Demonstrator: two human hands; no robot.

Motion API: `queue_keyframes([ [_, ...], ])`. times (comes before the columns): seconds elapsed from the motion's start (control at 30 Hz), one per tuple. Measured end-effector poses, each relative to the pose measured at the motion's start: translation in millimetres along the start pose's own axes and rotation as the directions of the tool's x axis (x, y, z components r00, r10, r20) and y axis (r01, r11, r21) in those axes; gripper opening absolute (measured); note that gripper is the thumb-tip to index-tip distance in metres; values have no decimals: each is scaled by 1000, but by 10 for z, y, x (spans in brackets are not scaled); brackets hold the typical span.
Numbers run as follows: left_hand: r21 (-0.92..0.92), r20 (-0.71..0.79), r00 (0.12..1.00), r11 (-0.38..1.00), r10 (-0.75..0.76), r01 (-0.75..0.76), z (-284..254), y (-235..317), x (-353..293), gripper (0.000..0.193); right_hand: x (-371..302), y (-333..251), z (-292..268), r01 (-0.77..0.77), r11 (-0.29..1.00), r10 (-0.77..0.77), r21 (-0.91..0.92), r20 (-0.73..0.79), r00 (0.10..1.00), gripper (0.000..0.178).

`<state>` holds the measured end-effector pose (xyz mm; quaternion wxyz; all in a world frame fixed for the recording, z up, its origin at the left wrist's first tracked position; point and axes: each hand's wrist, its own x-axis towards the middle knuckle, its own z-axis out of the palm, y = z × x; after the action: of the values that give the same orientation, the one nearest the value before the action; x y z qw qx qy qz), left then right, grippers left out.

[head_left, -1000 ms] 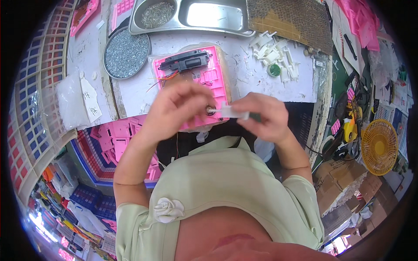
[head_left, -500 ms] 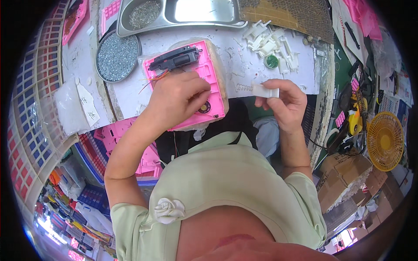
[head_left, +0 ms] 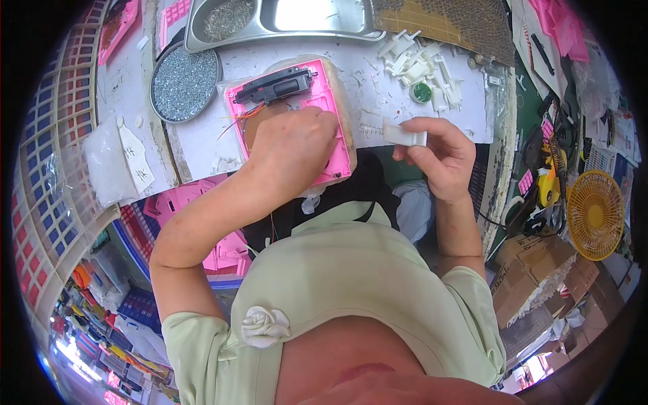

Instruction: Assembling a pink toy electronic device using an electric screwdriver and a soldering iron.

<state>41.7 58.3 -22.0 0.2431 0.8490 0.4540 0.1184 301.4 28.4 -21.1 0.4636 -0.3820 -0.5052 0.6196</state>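
A pink plastic housing (head_left: 326,100) rests on a padded, plastic-wrapped block at the table's front edge. A black motor-like unit (head_left: 273,88) lies across its far end, with thin coloured wires (head_left: 244,116) at its left. My left hand (head_left: 291,143) reaches over the housing, its fingers curled down near the right inner side. Whatever those fingertips pinch is hidden behind the hand. To the right, my right hand (head_left: 442,152) grips a small white plastic bracket (head_left: 403,135) between thumb and fingers, just off the table edge.
Several white plastic parts (head_left: 432,67) are heaped at the back right beside a small green round object (head_left: 420,92). A round dish of small metal pieces (head_left: 183,84) sits at the left. Behind stands a metal tray (head_left: 270,35). A yellow fan (head_left: 595,214) is at far right.
My left hand has moved right and slightly away from me, deeper over the housing's right side. The white bracket has turned a little in my right hand.
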Motion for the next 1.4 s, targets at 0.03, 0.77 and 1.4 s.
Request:
queue_keyframes([
  [0.03, -31, -44, 999, 999, 7, -9, 2, -20, -20, 13, 20, 3, 37, -12, 1000, 12, -19, -23, 1000, 28],
  [0.77, -734, -308, 881, 679, -358, 19, 186, -267, -487, 9, 717, 269, 284, 577, 583, -242, -572, 556, 795, 40],
  [1.4, -791, -342, 831, 612, -439, -3, 221, -319, -659, 7, 442, 268, 193, 520, 586, -346, -621, 389, 854, 29],
])
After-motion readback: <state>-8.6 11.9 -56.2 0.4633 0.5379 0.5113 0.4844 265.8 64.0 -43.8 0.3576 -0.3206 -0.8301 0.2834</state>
